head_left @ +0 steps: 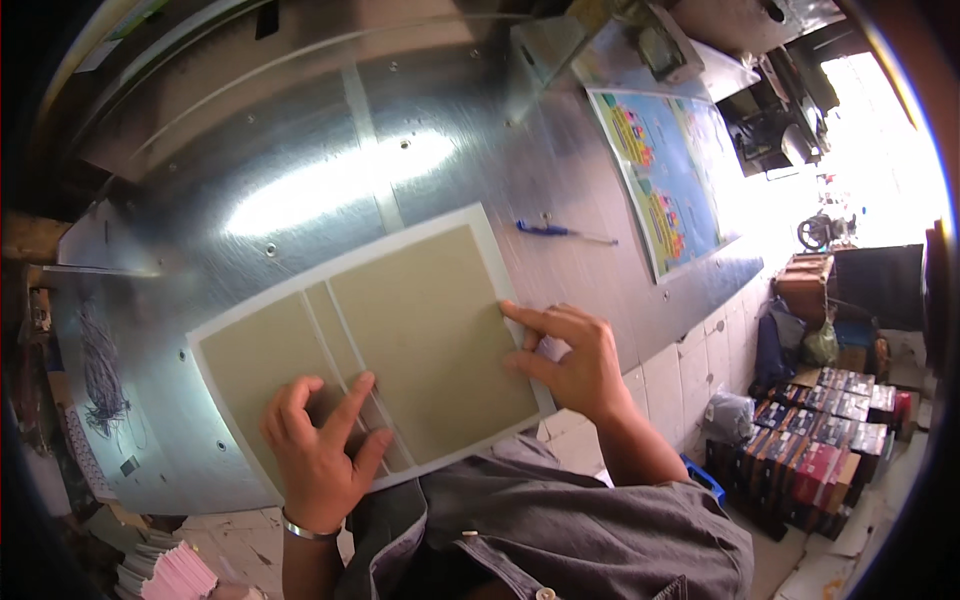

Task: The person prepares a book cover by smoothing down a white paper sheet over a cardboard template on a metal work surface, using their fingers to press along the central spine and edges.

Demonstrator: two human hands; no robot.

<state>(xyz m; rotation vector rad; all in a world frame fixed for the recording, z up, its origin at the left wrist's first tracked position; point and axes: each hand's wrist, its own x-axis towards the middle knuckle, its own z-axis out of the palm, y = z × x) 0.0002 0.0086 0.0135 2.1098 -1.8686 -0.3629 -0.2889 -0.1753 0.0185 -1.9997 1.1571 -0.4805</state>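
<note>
Large and small olive-grey boards [420, 320] lie on a white-bordered sheet [483, 222], with a narrow board strip [333, 330] between them. The layout looks like a hardcover book case laid flat and turned at an angle on the metal table. My left hand [325, 440], with a metal bangle at the wrist, rests over the strip near the lower edge. Its fingers are spread, the index fingertip on the strip's gap. At the right edge of the large board, my right hand [575, 355] touches with index finger and thumb apart; the other fingers are bent and partly hidden.
Beyond the boards lie a blue pen [560, 232] and a colourful printed sheet [670, 180] on the metal table [300, 130]. A bundle of string [100, 370] is at the left. Stacked boxes or books [810, 440] stand on the floor at right; pink papers [180, 575] are lower left.
</note>
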